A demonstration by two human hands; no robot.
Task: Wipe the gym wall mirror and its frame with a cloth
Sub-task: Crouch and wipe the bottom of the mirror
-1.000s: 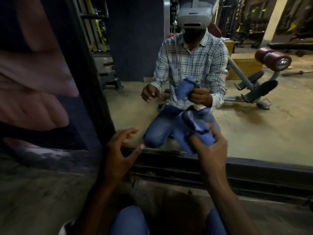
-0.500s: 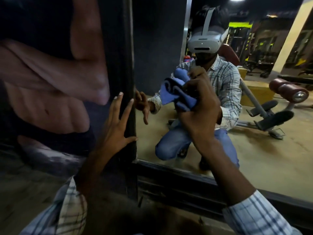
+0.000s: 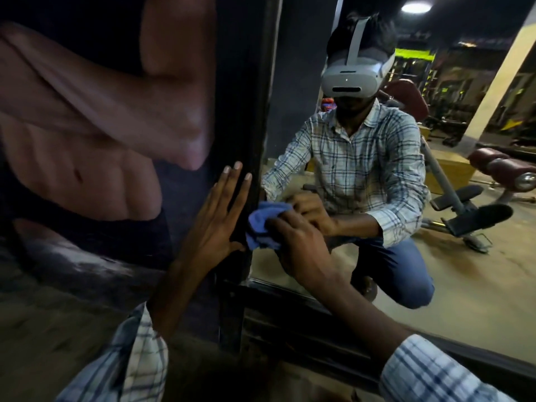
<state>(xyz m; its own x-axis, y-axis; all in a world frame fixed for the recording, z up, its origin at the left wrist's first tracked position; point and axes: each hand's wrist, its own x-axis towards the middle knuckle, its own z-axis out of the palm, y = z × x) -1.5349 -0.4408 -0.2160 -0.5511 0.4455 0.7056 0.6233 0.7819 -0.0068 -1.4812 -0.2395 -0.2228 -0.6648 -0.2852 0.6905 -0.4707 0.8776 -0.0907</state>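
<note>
Gripping a crumpled blue cloth, the right hand presses it where the dark vertical frame meets the wall mirror's glass; the left hand rests flat, fingers straight, alongside. Nearly all the wiping seems left.

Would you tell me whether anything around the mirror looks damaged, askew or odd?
Nothing stands out. The right hand holds the cloth against the frame, the left hand rests flat beside it, and the mirror looks intact.

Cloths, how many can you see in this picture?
1. The blue cloth is bunched in the right hand, pressed at the left edge of the mirror beside its dark frame. The blue in the glass above is its reflection. No other shows.
</note>
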